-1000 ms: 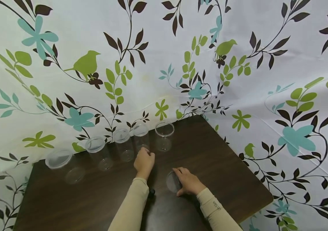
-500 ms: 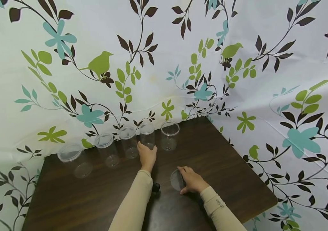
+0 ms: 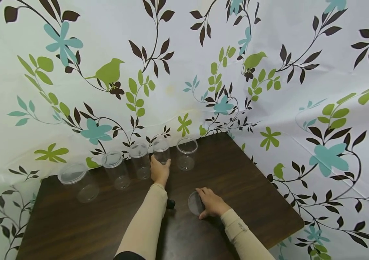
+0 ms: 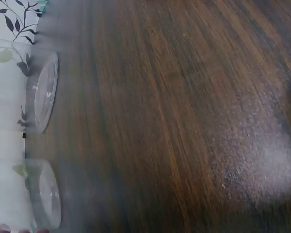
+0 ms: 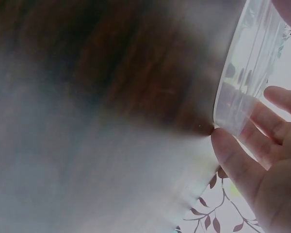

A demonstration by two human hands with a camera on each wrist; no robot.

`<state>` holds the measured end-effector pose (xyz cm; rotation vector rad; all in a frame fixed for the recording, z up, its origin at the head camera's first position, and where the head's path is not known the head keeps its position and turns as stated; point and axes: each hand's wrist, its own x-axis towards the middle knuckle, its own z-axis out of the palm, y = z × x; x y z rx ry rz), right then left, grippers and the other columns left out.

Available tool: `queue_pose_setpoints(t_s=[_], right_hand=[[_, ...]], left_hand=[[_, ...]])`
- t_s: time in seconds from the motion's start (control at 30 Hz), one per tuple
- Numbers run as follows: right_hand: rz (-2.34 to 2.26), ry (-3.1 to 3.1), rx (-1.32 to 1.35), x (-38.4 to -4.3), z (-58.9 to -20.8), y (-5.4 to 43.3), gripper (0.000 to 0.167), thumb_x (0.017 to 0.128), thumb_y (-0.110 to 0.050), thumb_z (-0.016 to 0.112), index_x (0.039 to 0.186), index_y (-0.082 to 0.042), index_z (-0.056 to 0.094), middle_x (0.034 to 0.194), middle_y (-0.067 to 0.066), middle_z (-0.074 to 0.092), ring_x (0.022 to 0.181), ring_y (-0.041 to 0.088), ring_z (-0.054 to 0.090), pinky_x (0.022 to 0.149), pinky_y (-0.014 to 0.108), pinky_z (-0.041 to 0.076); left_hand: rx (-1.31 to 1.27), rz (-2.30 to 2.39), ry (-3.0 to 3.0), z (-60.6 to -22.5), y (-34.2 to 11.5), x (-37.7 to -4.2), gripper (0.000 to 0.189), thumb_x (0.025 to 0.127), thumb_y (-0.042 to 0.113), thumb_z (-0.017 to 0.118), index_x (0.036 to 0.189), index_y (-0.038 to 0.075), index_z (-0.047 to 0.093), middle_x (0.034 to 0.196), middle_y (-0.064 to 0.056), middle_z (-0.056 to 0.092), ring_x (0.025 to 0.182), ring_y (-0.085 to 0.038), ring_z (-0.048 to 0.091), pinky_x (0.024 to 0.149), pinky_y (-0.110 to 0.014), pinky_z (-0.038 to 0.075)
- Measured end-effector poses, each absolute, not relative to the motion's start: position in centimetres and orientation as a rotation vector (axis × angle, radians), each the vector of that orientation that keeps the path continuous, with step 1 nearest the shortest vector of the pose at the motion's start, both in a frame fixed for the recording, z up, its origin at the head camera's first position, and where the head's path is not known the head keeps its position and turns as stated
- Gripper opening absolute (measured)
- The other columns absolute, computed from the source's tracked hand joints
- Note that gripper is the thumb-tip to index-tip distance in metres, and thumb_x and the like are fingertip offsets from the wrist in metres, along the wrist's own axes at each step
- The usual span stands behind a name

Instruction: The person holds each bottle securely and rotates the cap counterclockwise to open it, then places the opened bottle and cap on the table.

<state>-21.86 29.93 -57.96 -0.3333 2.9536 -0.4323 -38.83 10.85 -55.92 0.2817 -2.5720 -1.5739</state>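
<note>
At the back of the table a small lidded clear jar (image 3: pixel 161 148) stands upright. My left hand (image 3: pixel 160 172) holds its lower part from the front, thumb to the right and fingers to the left. Only fingertips (image 4: pixel 24 231) show at the bottom edge of the left wrist view. My right hand (image 3: pixel 214 204) grips a clear round plastic lid (image 3: pixel 193 203) by its right side. The lid's ridged edge (image 5: pixel 242 80) appears between thumb and fingers in the right wrist view. Just right of the small jar is a jar with an open mouth (image 3: pixel 186 164).
Left of my left hand stand several lidded clear jars, among them a tall jar (image 3: pixel 140 164), another (image 3: pixel 116 171) and a wide jar (image 3: pixel 77 184). The dark wooden table (image 3: pixel 236 173) meets a patterned curtain (image 3: pixel 171 72) behind and at right.
My left hand has reached forward, and its fingers have spread from a curled shape to around the small jar. My right hand stays in place with the lid.
</note>
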Motion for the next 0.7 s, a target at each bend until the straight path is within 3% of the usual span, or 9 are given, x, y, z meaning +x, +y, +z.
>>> queue_pose_setpoints(t_s=[0.17,0.43,0.57,0.7], right_hand=[[-0.443,2.933,-0.355,-22.1,-57.9,28.7,0.112,0.063,-0.034,0.098,0.151,-0.001,0.038,0.14,0.017,0.049,0.125,0.036,0.051,0.09,0.049,0.054],[-0.523,2.914,-0.352,-22.1,-57.9,28.3,0.109,0.064,-0.031,0.098,0.151,0.0,0.039,0.145,0.021,0.046,0.131,0.04,0.047,0.091,0.053,0.052],[-0.548,2.906,-0.318,-22.0,-57.8,29.0,0.109,0.065,-0.028,0.098,0.151,0.001,0.039,0.15,0.024,0.042,0.138,0.043,0.041,0.098,0.055,0.048],[-0.575,2.896,-0.275,-21.9,-57.7,29.7,0.11,0.064,-0.025,0.098,0.151,0.002,0.038,0.152,0.027,0.039,0.14,0.044,0.038,0.1,0.057,0.046]], left_hand=[[0.23,-1.467,-2.628,-56.2,9.4,-37.9,0.077,0.082,0.047,0.083,0.141,0.012,0.047,0.135,-0.014,0.059,0.115,-0.041,0.061,0.086,-0.059,0.05],[0.032,-1.297,-2.639,-55.4,6.1,-35.2,0.069,0.077,0.056,0.082,0.124,0.013,0.053,0.114,-0.01,0.066,0.098,-0.033,0.066,0.077,-0.053,0.052],[-0.151,-1.273,-2.637,-54.5,4.4,-33.6,0.065,0.08,0.055,0.079,0.122,0.013,0.052,0.114,-0.007,0.065,0.102,-0.03,0.065,0.078,-0.053,0.052],[-0.257,-1.325,-2.623,-53.7,2.8,-32.0,0.071,0.081,0.049,0.081,0.131,0.009,0.049,0.121,-0.012,0.065,0.109,-0.033,0.064,0.086,-0.055,0.052]])
